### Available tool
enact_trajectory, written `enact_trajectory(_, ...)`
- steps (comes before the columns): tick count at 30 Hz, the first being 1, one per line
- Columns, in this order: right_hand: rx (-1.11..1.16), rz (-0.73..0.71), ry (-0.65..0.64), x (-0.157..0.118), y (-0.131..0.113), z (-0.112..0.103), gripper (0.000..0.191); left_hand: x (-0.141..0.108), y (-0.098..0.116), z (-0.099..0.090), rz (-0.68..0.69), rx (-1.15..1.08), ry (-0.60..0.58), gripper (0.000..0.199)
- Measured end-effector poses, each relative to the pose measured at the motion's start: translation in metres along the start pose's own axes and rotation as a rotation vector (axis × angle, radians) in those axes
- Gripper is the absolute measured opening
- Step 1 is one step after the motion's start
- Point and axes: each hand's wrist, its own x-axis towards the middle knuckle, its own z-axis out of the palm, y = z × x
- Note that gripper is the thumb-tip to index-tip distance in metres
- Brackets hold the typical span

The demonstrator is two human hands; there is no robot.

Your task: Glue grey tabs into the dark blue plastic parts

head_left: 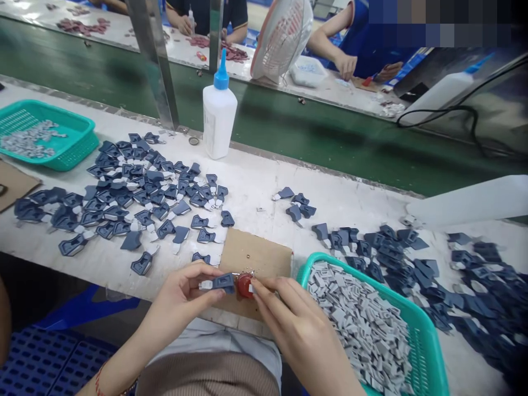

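My left hand [181, 297] pinches a dark blue plastic part [224, 282] with a white tip, its blue end pointing right. Close beside that end is a small round red cap [243, 285] on a piece of cardboard [258, 254]. The fingers of my right hand [297, 316] are closed on a small light grey piece [251, 288] at the right side of the cap. My fingertips partly hide this piece, and I cannot tell whether it touches the cap. Similar blue parts [140, 187] lie scattered to the left of the cardboard.
A green basket [429, 335] full of small grey pieces stands at right, beside more blue parts [388, 247]. Another green basket [74, 143] is at far left. A white bottle [220, 118] with a blue nozzle stands behind. Across the divider are a fan [282, 38] and other people's hands.
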Motion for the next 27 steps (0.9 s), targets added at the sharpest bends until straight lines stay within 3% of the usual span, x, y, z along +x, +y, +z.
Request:
enact_trajectory(19,0.097,0.063,-0.005,0.0,-0.004,0.009,0.021,0.001,-0.005,0.005,-0.055,-0.255,-0.169,0.019)
enact_trajectory(27,0.068,0.058,-0.008,0.0,-0.004,0.007,0.022,-0.001,-0.005,0.013,0.034,-0.244,-0.181,0.012)
